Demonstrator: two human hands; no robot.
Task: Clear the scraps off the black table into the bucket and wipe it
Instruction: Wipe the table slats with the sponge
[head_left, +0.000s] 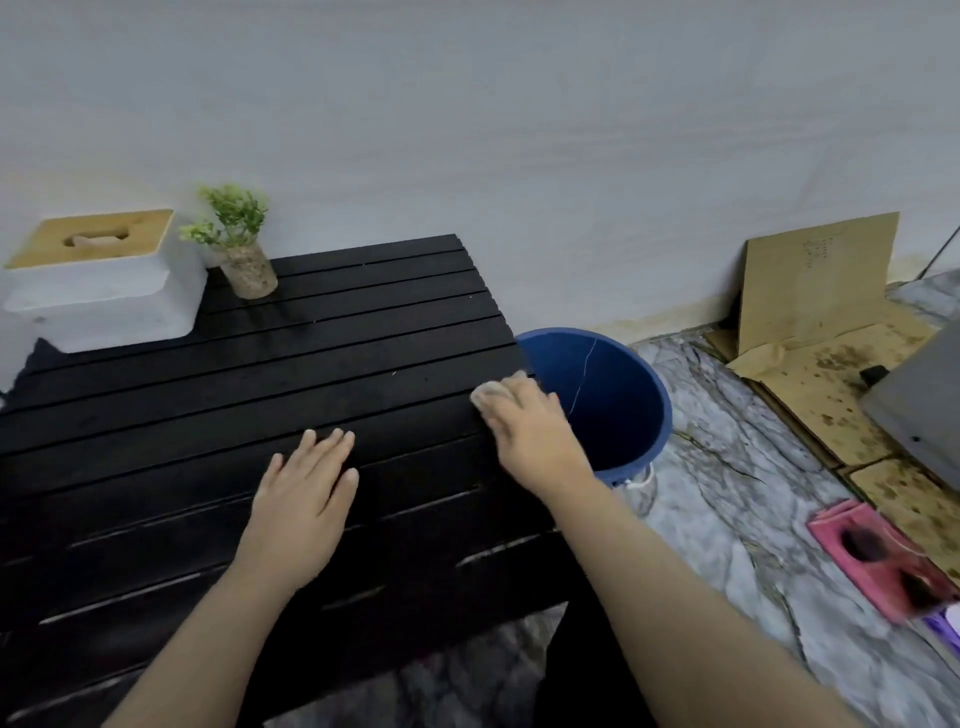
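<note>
The black slatted table (218, 395) fills the left and middle of the view. A blue bucket (618, 395) stands on the floor against the table's right edge, a thin crack line on its inner wall. My right hand (524, 426) presses a pale wad of tissue (491, 391) on the table's right edge, right beside the bucket rim. My left hand (306, 488) lies flat on the slats with fingers apart, holding nothing. A few tiny pale specks (394, 372) dot the slats.
A white tissue box (104, 291) with a wooden lid and a small potted plant (241, 249) stand at the table's far left. Stained cardboard (821, 332) leans on the wall at right. A pink object (883, 561) lies on the marble floor.
</note>
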